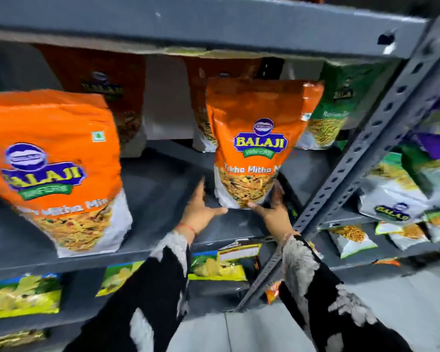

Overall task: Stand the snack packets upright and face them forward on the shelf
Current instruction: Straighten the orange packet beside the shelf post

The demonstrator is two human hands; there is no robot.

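Observation:
An orange Balaji snack packet (254, 143) stands upright on the grey shelf (163, 184), its front label toward me. My left hand (201, 212) is spread open just left of its base, the thumb reaching to the bottom edge. My right hand (274, 209) cups the packet's lower right corner, with fingers up its side and thumb under the front. A second orange packet (54, 168) stands upright at the shelf's front left, also label forward. Further orange packets (99, 97) stand in shadow at the back.
A green packet (328, 113) stands behind the held one at the right. A perforated grey upright post (361, 153) runs diagonally right beside my right hand. Yellow-green chip bags (23, 293) lie on the shelf below. The neighbouring rack holds several white, green and purple packets (394, 196).

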